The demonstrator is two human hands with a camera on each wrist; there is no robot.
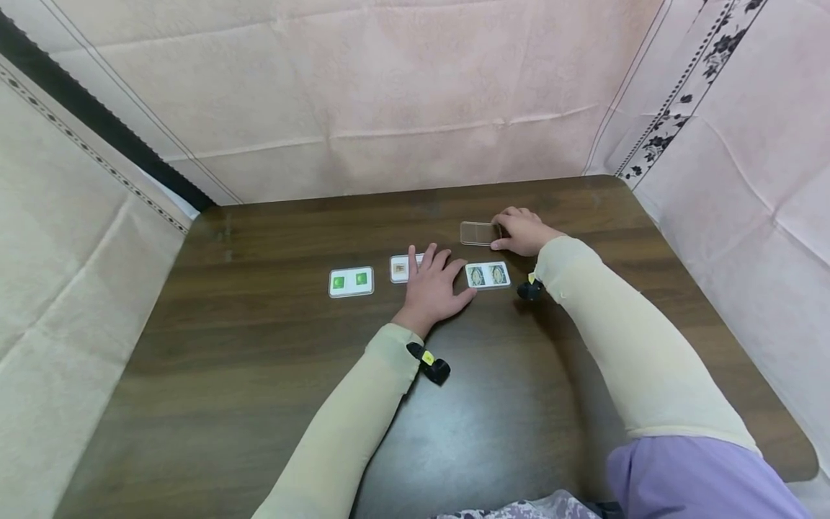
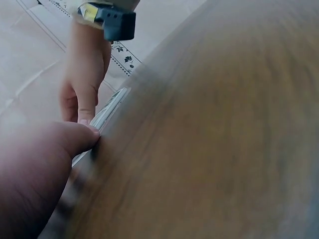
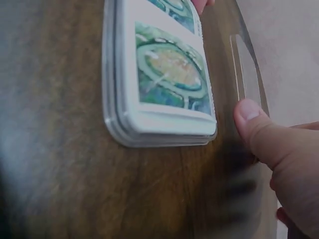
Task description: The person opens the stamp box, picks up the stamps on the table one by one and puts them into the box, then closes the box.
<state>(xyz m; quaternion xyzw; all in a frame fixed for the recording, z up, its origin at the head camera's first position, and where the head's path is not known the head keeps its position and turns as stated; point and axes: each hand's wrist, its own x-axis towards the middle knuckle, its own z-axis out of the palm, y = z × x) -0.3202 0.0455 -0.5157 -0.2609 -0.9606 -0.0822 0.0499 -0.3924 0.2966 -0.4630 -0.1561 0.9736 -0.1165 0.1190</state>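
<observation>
My right hand (image 1: 524,232) grips the right end of a clear, thin plastic lid (image 1: 478,233), its thumb along the near edge. Just nearer lies a flat white case (image 1: 488,275) with two green-blue oval pictures, shown large in the right wrist view. My left hand (image 1: 433,290) has its fingers spread; the thumb reaches the left end of that case. Beneath its fingers, partly hidden, sits a second white case (image 1: 398,269) with a small brownish picture. Further left lies a third white case (image 1: 351,282) with two green squares.
Everything lies on a dark brown wooden table (image 1: 259,360) with rounded corners. Pale patterned cloth (image 1: 415,94) hangs behind its far edge and at both sides. Black cameras (image 1: 436,370) are strapped to both wrists over cream sleeves.
</observation>
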